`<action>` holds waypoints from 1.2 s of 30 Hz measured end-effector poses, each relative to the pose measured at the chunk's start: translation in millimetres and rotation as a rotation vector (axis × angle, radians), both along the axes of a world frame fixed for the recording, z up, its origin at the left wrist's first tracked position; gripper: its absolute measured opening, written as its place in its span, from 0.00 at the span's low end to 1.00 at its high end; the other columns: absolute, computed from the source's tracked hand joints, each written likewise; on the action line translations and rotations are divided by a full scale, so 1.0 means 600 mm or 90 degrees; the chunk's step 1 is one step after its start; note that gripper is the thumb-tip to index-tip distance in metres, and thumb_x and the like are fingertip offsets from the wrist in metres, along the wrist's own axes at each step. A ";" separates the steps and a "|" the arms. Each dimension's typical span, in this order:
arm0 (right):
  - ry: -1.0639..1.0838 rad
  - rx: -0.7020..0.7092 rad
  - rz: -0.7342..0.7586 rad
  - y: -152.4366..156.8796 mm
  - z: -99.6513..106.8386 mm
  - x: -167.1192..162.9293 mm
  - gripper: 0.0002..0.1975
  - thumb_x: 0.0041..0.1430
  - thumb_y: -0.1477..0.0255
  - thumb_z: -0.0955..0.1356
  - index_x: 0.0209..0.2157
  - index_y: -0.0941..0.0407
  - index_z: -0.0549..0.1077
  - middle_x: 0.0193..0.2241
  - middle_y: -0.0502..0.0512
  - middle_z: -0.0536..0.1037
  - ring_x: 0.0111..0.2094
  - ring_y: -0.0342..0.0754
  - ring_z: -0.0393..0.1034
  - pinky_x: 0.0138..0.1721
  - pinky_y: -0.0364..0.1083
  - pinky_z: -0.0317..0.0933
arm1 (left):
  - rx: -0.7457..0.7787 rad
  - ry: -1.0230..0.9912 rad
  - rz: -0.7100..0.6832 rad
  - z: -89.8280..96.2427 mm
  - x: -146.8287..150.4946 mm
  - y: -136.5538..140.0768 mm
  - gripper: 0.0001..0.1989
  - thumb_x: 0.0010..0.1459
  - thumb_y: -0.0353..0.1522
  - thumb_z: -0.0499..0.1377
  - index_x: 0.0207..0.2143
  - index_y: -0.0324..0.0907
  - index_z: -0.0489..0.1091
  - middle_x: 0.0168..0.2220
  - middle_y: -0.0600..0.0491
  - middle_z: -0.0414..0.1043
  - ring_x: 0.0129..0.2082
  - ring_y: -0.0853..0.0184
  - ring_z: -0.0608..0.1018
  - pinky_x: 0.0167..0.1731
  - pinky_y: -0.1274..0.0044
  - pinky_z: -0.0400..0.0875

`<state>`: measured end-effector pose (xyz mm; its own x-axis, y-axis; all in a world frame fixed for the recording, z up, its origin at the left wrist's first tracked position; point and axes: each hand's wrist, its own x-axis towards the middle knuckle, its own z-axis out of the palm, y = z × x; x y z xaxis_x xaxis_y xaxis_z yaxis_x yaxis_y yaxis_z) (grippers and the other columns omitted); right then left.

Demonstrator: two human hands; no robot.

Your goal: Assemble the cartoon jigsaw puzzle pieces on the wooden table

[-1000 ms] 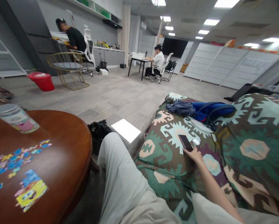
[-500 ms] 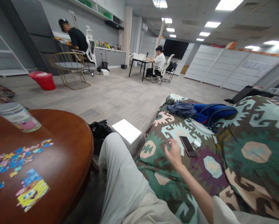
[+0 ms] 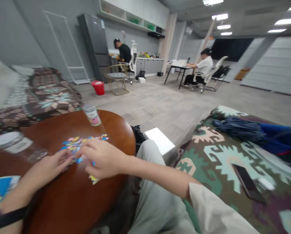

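Note:
Loose jigsaw puzzle pieces (image 3: pixel 73 142), blue, yellow and pink, lie in a pile on the round brown table (image 3: pixel 62 201). My left hand (image 3: pixel 51 165) rests at the near left edge of the pile, fingers curled in with thumb and forefinger close; what they may hold is hidden. Over the pile reaches my right hand (image 3: pixel 103 159), fingers bent down to the pieces and thumb apart, with nothing visible in it. Beneath this hand, a joined puzzle section (image 3: pixel 94 179) shows only a yellow corner. Both hands are slightly blurred.
A clear jar with a pink label (image 3: pixel 93 115) stands at the table's far side; another jar (image 3: pixel 11 143) lies left. A colourful printed sheet (image 3: pixel 1 188) is by my left forearm. A phone (image 3: pixel 247 182) lies on the patterned sofa (image 3: pixel 208 156). Two people sit farther off.
My view has turned left. My right hand has moved from the sofa beside the phone to the puzzle pieces on the table. My left hand has come into view.

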<state>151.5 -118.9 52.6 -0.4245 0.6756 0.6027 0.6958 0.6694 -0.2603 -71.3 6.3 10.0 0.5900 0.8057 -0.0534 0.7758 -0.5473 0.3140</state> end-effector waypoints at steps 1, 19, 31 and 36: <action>0.003 0.005 0.008 0.040 0.003 -0.010 0.09 0.57 0.77 0.61 0.41 0.58 0.66 0.41 0.60 0.70 0.44 0.49 0.64 0.48 0.47 0.61 | 0.007 0.042 0.019 0.004 0.002 0.000 0.14 0.59 0.45 0.47 0.38 0.49 0.65 0.27 0.63 0.74 0.31 0.65 0.78 0.32 0.79 0.64; 0.189 -0.188 -0.089 0.245 -0.100 0.024 0.20 0.47 0.87 0.58 0.38 0.59 0.73 0.40 0.59 0.75 0.45 0.48 0.69 0.51 0.47 0.62 | 0.090 0.233 0.169 0.015 -0.007 -0.019 0.19 0.64 0.33 0.43 0.53 0.42 0.64 0.43 0.43 0.77 0.43 0.55 0.79 0.41 0.67 0.69; -0.021 -0.378 -0.026 0.249 -0.133 -0.002 0.26 0.67 0.65 0.56 0.61 0.63 0.61 0.64 0.68 0.56 0.67 0.55 0.47 0.65 0.59 0.42 | 0.064 0.239 0.172 0.018 -0.003 -0.029 0.31 0.62 0.53 0.40 0.51 0.42 0.68 0.41 0.40 0.77 0.42 0.50 0.79 0.41 0.65 0.70; -0.026 -0.354 0.018 0.242 -0.138 -0.024 0.26 0.67 0.63 0.56 0.62 0.61 0.60 0.64 0.67 0.57 0.67 0.54 0.47 0.64 0.61 0.42 | 0.083 0.261 0.140 0.016 0.016 -0.037 0.32 0.63 0.52 0.38 0.54 0.41 0.65 0.39 0.40 0.77 0.40 0.51 0.80 0.37 0.67 0.70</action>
